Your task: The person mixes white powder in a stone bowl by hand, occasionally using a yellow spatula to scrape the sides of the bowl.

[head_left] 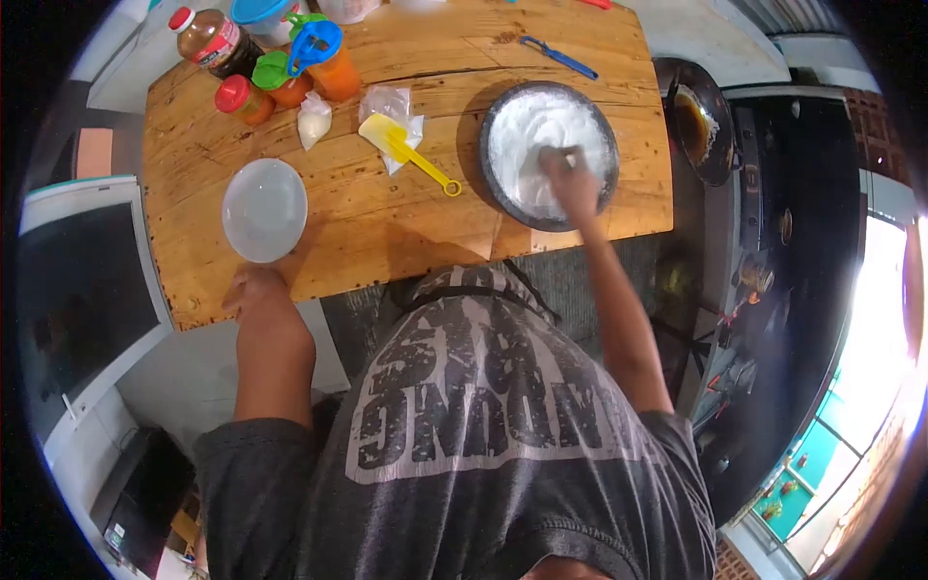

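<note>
A dark round bowl holding white powder sits at the right of the wooden table. My right hand is in it, fingers bent down at the powder and blurred; whether they grip anything cannot be made out. At the left, a white bowl rests near the table's edge. Just below its rim lies my left hand, on the table edge, its fingers partly hidden. A yellow spatula lies between the bowls, partly over a clear plastic bag.
Bottles and lidded containers, including a cola bottle and an orange cup, crowd the back left beside a small white bag. A blue peeler lies at the back. A pan stands right of the table.
</note>
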Demonstrator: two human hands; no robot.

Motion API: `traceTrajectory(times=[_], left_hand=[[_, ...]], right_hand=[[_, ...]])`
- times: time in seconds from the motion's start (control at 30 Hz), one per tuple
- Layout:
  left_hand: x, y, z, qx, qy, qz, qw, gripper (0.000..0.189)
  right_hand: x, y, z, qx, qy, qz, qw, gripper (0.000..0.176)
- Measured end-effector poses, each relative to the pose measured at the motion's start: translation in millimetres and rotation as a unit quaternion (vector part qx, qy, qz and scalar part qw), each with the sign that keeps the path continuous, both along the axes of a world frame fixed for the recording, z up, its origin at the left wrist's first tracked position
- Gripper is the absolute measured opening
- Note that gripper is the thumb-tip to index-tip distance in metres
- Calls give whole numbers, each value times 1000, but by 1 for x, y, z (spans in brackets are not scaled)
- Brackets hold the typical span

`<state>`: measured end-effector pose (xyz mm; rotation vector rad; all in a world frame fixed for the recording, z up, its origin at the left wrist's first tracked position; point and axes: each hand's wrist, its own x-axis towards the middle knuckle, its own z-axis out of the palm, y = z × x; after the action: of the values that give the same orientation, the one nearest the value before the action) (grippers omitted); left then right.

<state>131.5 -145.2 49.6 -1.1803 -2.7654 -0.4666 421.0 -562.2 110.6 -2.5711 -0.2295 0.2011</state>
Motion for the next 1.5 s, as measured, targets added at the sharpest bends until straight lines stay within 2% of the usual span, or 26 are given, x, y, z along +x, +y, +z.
traceTrajectory(times=[0.03,0.07,0.13,0.2,0.27,0.33,0.4,0.47,0.53,0.6,0.63,0.67,0.73,0.8,0.83,0.87,1.03,1.07,1.13,1.2,1.23,1.27,1.33,1.4,1.47,1.5], left_hand=[[-2,-1,0,-2,5,4,1000,51],[-2,-2,1,-1,7,5,1000,51],[4,-1,3,6,1,2,1000,51],[3,-4,5,4,12,-10,1000,51],[3,-5,6,10,12,-15,1000,50],[2,-5,7,18,10,-17,1000,50],[7,-7,8,26,-3,-11,1000,50],[6,-11,14,26,-3,-14,1000,50],[11,-15,24,30,-9,-14,999,50],[10,-21,37,28,-3,-18,999,50],[13,-17,32,30,-6,-18,999,50],[8,-12,21,30,-5,-18,999,50],[3,-6,10,35,-8,-11,999,50],[-1,-5,4,37,-13,6,999,50],[-4,-8,4,34,-6,4,999,50],[-2,-9,4,31,0,-4,1000,49],[2,-8,5,40,-7,-24,999,49],[2,-7,5,41,-7,-26,999,49],[4,-3,3,46,-9,-25,999,49],[4,-4,1,50,-17,-13,999,49],[-2,-6,2,46,-10,-14,999,49],[-4,-8,6,43,-6,-18,999,49],[7,-6,2,45,-15,-13,999,49],[-4,-4,-6,46,-5,-12,999,49],[-7,6,-27,46,-1,-14,999,48],[-11,9,-34,45,1,-12,999,48]], right_hand=[[-31,17,6,-100,-70,19,992,43],[-44,23,10,-134,-107,55,984,42],[-20,29,15,-143,-50,24,988,41],[15,33,18,-112,-57,20,992,41],[51,16,6,-4,-78,48,996,48],[48,2,11,127,128,-50,982,50],[3,8,6,21,-5,24,999,45],[-28,31,14,-130,-32,36,990,37],[-2,36,18,-151,-20,-1,988,39],[33,31,16,-85,-44,-7,995,42],[49,18,19,4,-10,14,1000,48],[66,13,30,42,152,-58,986,50],[50,-3,10,149,155,-61,975,45],[2,9,9,-2,-14,31,999,41],[-21,24,1,-57,-57,36,996,36],[-31,40,22,-109,-24,-1,994,37],[41,18,1,10,-58,0,998,49],[51,13,23,136,134,-48,980,54],[46,-10,1,138,187,-95,968,51],[-2,4,2,5,-46,7,999,46],[-21,18,-3,-91,-59,1,994,43],[-30,29,10,-98,-48,33,993,45],[-4,36,10,-128,-58,-32,989,41],[40,25,-2,-39,-65,-11,997,43],[75,3,12,97,144,-35,984,51],[66,-9,8,113,136,-39,983,48]])
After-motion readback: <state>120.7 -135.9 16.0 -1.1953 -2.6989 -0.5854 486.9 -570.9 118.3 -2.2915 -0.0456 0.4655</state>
